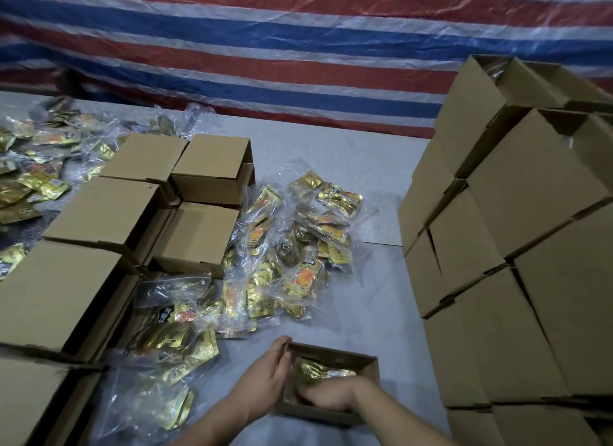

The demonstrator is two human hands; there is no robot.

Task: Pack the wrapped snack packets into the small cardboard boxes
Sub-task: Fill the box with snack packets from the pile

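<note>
A small open cardboard box (366,362) sits on the grey table just in front of me. Inside it lies a clear bag of gold snack packets (323,372). My left hand (270,374) holds the box's left wall, thumb on the rim. My right hand (326,396) reaches down inside the box and presses on the bag; its fingertips are hidden. More bagged gold packets (292,246) lie loose in a heap on the table beyond the box.
Several closed small boxes (109,210) stand in rows at the left. A tall stack of cardboard boxes (517,246) rises at the right. More packets (36,166) are scattered far left. A striped tarpaulin (298,47) hangs behind the table.
</note>
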